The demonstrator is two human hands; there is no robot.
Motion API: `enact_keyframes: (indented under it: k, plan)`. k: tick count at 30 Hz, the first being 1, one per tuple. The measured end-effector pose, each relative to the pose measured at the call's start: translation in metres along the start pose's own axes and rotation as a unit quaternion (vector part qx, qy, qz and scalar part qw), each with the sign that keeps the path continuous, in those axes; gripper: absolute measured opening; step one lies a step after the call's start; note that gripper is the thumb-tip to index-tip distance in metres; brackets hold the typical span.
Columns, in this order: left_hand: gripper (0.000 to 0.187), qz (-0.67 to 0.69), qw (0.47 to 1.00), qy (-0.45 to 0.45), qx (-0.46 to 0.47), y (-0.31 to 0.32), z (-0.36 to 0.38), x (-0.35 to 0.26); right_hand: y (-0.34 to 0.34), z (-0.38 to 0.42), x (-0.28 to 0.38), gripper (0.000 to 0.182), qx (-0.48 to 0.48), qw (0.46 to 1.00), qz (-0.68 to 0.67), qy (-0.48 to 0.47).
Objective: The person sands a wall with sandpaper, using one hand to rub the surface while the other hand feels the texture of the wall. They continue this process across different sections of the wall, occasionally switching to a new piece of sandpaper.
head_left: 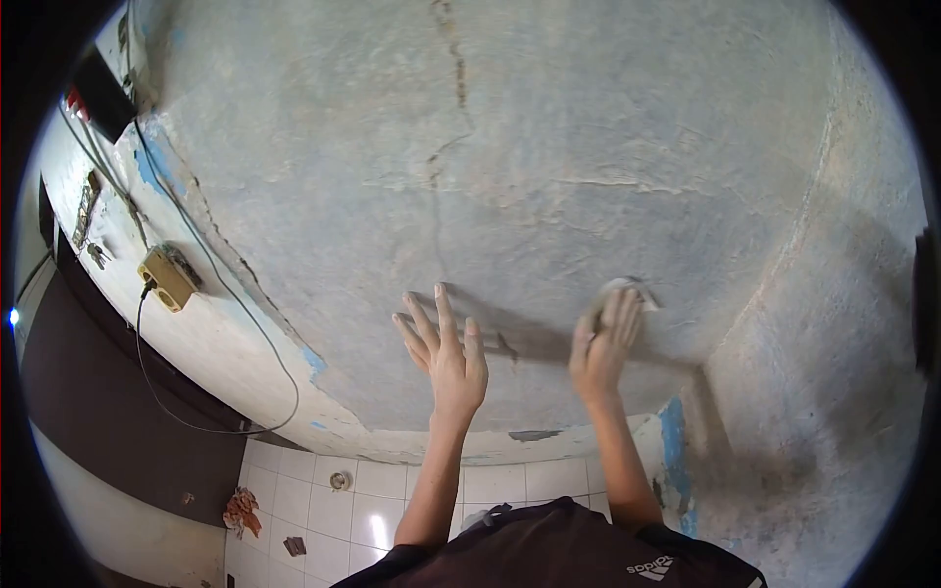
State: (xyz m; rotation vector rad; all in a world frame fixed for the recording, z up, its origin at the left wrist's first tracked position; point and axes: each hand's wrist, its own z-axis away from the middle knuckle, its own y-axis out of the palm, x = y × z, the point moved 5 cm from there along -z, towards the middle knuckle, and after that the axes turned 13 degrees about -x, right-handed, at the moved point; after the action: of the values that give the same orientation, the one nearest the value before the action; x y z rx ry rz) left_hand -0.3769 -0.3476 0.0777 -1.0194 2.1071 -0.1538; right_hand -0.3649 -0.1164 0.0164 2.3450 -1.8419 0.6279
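Note:
In front of me is a grey, rough plastered wall (549,235) with cracks and ridges. My left hand (451,358) is raised at its lower middle, fingers spread and holding nothing, its palm side toward the surface. Farther right, my right hand (605,343) presses a pale flat piece (647,297) against the plaster. Only the piece's whitish edge shows past the fingertips, and I cannot tell what material it is. Motion blurs this hand slightly. Both forearms reach up from dark sleeves, and shadows fall to the right of the hands.
At left, a yellowish socket block (167,278) with a plugged-in cable hangs on the wall near keys (97,255) and a dark box (103,95). An adjoining wall (823,363) meets at right. Below, white floor tiles (377,480) hold a small round container (340,480) and a crumpled brown cloth (242,513).

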Motion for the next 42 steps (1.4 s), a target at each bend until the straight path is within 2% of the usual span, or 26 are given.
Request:
enact_keyframes:
  k: [1,3,7,11,12,14,15,17,18,20,21,23,25,27,28,31,32,34,36,37,39,40,42]
  plan:
    - [0.062,0.000,1.000,-0.001,0.001,-0.007,-0.004,0.012,-0.001,-0.014,0.014,0.072,0.001,1.000,0.001,0.000]
    - [0.060,0.033,0.999,0.038,-0.012,-0.019,-0.010,0.030,-0.012,-0.056,0.032,0.071,-0.105,0.992,-0.032,0.053]
    - [0.060,0.041,0.999,0.023,-0.007,-0.043,-0.022,0.066,0.006,-0.074,0.100,0.072,-0.119,0.993,-0.001,0.017]
    - [0.060,0.024,0.999,0.027,0.000,-0.072,-0.029,0.109,0.058,0.015,0.183,0.074,0.099,0.985,0.009,-0.144]
    - [0.061,0.006,0.999,0.030,0.007,-0.080,-0.033,0.118,0.061,0.042,0.187,0.074,0.096,0.985,0.013,-0.145]
    - [0.061,0.013,0.999,0.039,0.000,-0.092,-0.044,0.144,0.071,0.077,0.185,0.074,0.146,0.988,-0.030,-0.044]
    - [0.060,0.014,0.999,0.043,-0.003,-0.098,-0.046,0.154,0.072,0.072,0.184,0.074,0.144,0.988,-0.025,-0.047]
    - [0.061,0.005,0.999,0.037,0.016,-0.105,-0.046,0.165,0.063,0.045,0.172,0.075,0.030,0.999,-0.002,0.037]
    - [0.061,0.007,0.999,0.037,0.025,-0.104,-0.045,0.167,0.062,0.027,0.175,0.075,0.027,0.999,0.006,0.038]
    - [0.062,0.012,0.998,0.043,0.038,-0.104,-0.046,0.169,0.050,-0.022,0.186,0.074,-0.077,0.996,-0.019,0.036]
    - [0.062,0.020,0.998,0.040,0.040,-0.104,-0.046,0.169,0.053,-0.039,0.193,0.074,-0.080,0.996,-0.013,0.037]
    - [0.062,0.029,0.998,0.039,0.048,-0.104,-0.044,0.171,0.063,-0.054,0.222,0.071,-0.092,0.994,-0.043,-0.029]
    - [0.061,0.040,0.997,0.045,0.057,-0.105,-0.045,0.174,0.079,-0.033,0.256,0.071,-0.045,0.994,-0.048,-0.087]
    - [0.060,0.072,0.995,0.046,0.057,-0.103,-0.048,0.178,0.100,0.025,0.269,0.075,0.024,0.995,-0.059,-0.082]
    - [0.060,0.107,0.992,0.036,0.047,-0.104,-0.045,0.180,0.109,0.065,0.261,0.077,0.060,0.995,-0.053,-0.061]
    - [0.061,0.102,0.992,0.028,0.072,-0.106,-0.044,0.175,0.131,0.190,0.221,0.078,0.127,0.992,-0.002,0.009]
    - [0.062,0.090,0.992,0.029,0.077,-0.104,-0.043,0.177,0.133,0.209,0.206,0.078,0.124,0.992,0.000,0.013]
    - [0.062,0.098,0.991,0.040,0.080,-0.100,-0.045,0.177,0.121,0.241,0.180,0.075,0.131,0.982,0.081,0.107]
    - [0.062,0.105,0.989,0.044,0.094,-0.097,-0.038,0.174,0.112,0.234,0.150,0.073,0.016,0.969,0.014,0.244]
    - [0.062,0.107,0.989,0.038,0.098,-0.096,-0.036,0.168,0.111,0.219,0.139,0.073,0.018,0.967,0.023,0.254]
    - [0.062,0.109,0.988,0.035,0.105,-0.091,-0.034,0.163,0.106,0.193,0.124,0.070,-0.124,0.919,-0.095,0.362]
    - [0.062,0.120,0.985,0.046,0.112,-0.087,-0.031,0.159,0.110,0.193,0.127,0.070,-0.127,0.918,-0.091,0.365]
    - [0.062,0.126,0.982,0.055,0.129,-0.079,-0.024,0.152,0.134,0.197,0.142,0.073,-0.069,0.898,-0.143,0.411]
